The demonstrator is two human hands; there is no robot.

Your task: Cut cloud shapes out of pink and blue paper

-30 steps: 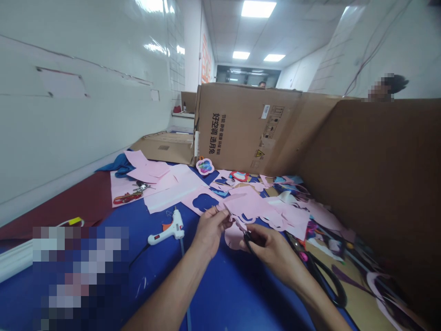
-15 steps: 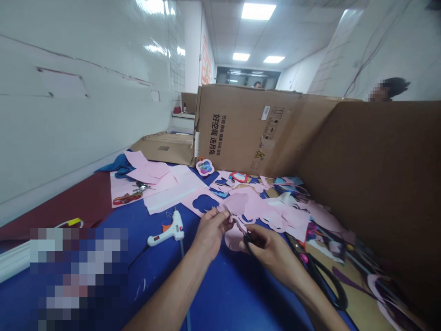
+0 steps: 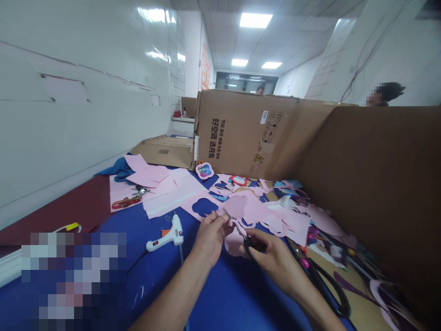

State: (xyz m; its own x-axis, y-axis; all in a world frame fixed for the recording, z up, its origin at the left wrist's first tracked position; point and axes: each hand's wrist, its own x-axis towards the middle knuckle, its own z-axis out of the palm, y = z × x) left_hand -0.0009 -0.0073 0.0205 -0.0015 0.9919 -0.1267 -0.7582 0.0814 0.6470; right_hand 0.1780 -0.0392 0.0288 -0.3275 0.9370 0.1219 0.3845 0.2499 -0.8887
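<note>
Between the fingers of my left hand (image 3: 212, 233) is a piece of pink paper (image 3: 235, 242), pinched near its upper edge; it has rounded outlines. My right hand (image 3: 267, 250) is closed around small black-handled scissors (image 3: 247, 243), whose blades lie at the paper and are partly hidden by it and my fingers. Behind my hands, pink paper sheets and cut-outs (image 3: 257, 209) overlap on the blue table (image 3: 220, 294). A larger pair of black scissors (image 3: 324, 280) with a pink pivot lies to the right of my right forearm.
A white glue gun (image 3: 168, 235) rests left of my left hand. Keys (image 3: 139, 192) with an orange strap lie on paper farther left. Cardboard panels (image 3: 237, 133) stand behind and to the right. Paper scraps (image 3: 330, 250) clutter the right side. A flower-shaped piece (image 3: 204, 170) leans at the back.
Both hands stay close together at the pink paper, with only slight shifts in the fingers and scissors. The whole view has tilted a little, so the background sits slightly lower.
</note>
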